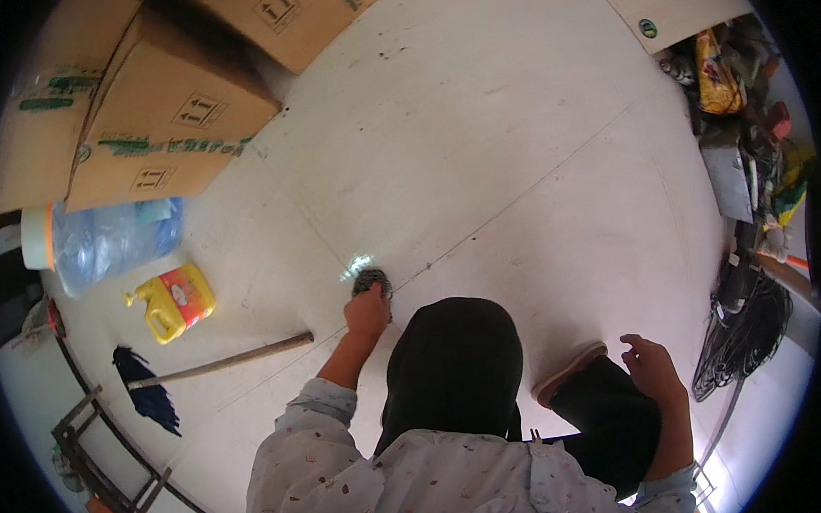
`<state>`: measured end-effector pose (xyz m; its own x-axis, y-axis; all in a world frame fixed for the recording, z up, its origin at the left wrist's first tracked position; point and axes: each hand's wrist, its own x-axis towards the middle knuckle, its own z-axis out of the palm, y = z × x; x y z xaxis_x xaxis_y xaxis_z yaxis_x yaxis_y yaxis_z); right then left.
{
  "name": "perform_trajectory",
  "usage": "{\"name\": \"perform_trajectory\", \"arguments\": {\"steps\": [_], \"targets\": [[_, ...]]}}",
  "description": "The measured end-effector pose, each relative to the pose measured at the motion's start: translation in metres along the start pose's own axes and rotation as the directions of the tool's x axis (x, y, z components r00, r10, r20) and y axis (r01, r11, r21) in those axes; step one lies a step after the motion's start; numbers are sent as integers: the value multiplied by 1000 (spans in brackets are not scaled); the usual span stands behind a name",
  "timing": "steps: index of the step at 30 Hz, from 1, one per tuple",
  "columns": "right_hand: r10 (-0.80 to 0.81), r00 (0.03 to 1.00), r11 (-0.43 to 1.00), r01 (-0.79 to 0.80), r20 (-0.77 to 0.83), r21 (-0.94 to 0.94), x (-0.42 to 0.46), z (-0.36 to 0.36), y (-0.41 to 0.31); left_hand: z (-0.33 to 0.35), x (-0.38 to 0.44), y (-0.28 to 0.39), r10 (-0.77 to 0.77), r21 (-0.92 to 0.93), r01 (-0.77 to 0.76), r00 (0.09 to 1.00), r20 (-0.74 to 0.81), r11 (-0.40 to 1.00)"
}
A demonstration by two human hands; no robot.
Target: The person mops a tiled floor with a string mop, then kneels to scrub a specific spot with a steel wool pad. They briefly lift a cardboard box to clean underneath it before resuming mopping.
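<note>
My left hand presses a dark grey scrubbing pad, apparently of steel wool, against the pale floor, at a seam between floor tiles. A bright wet-looking glint lies just beyond the pad. Part of the pad is hidden under my fingers. My right hand is held above my bent knee at the lower right, fingers apart and holding nothing. Below the head camera, my dark knees and a brown shoe show that I am crouching.
At upper left stand cardboard boxes, a blue plastic water bottle and a yellow jug. A dark mop or broom head with a wooden handle lies left. Along the right are bags, tools and a coil of black wire.
</note>
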<state>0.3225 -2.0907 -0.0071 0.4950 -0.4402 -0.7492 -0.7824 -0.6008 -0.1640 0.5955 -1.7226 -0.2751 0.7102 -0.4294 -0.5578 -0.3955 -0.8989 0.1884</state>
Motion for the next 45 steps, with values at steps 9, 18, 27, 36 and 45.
{"name": "perform_trajectory", "arguments": {"steps": [9,18,27,36,45], "targets": [[69,997,998,-69,41,10,0,-3,-6,-88,142,-58,-154,-6,159,942,-298,987],[112,992,993,-113,51,19,-8,1,-7,-24,62,8,-49,42,50,998,-28,998],[145,988,988,-147,46,47,-10,3,-11,-111,190,-35,-100,24,110,959,-265,994],[142,990,988,-143,22,60,-13,6,-13,-72,159,-40,-132,-30,129,955,-266,991],[142,990,990,-143,20,22,-21,8,-4,-79,124,-103,-273,-6,273,958,-84,962]]}}
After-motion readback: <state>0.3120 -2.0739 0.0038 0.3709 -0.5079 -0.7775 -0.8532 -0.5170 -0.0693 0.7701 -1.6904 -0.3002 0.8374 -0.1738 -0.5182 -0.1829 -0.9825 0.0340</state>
